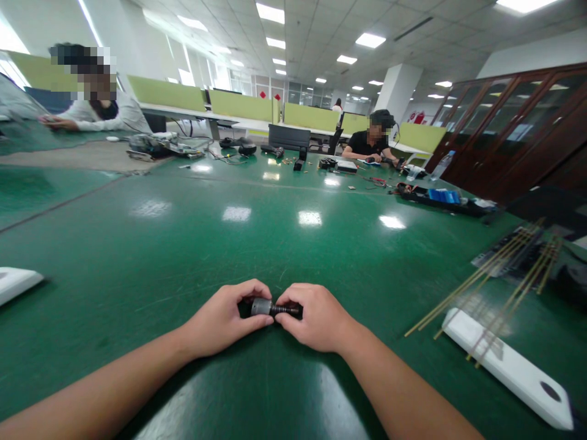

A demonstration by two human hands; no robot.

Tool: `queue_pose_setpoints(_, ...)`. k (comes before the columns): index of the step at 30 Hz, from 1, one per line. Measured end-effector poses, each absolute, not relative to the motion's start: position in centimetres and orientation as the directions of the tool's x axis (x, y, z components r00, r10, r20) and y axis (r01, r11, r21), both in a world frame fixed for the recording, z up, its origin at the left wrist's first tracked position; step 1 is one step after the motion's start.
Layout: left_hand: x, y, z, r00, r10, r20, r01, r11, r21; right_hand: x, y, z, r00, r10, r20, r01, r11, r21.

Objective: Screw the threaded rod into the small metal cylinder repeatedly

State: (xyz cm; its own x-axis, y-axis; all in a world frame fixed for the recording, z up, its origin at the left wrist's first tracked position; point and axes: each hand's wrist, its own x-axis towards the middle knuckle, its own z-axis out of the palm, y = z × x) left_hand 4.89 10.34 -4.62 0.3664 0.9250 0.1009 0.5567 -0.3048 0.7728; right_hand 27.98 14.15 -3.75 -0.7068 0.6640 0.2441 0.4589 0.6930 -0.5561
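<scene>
Two hands hold one small metal part low over the green table.

Head view: the left hand [223, 319] is curled, its fingertips pinching the thicker grey end of a small cylindrical part [270, 308]; the right hand [318, 316] is also curled and pinches the thinner dark end, so the part lies level between both hands, just above the green table [192, 244]. I judge that the work goes best when both wrists rest on the mat and the two ends are kept in one straight line, with a light grip, because the piece is short and may slip. To the right lie thin brass rods [486, 278] across a white flat device [509, 366], well apart from the hands. Two other people sit at the far side.
</scene>
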Motion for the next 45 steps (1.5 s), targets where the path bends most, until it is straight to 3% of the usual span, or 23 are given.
queue_pose_setpoints(45, 5.00, 10.39, -4.71, 0.387, 0.918, 0.091, 0.567, -0.315, 0.761, 28.01, 14.16, -3.90, -0.711, 0.668, 0.221, 0.468, 0.684, -0.560)
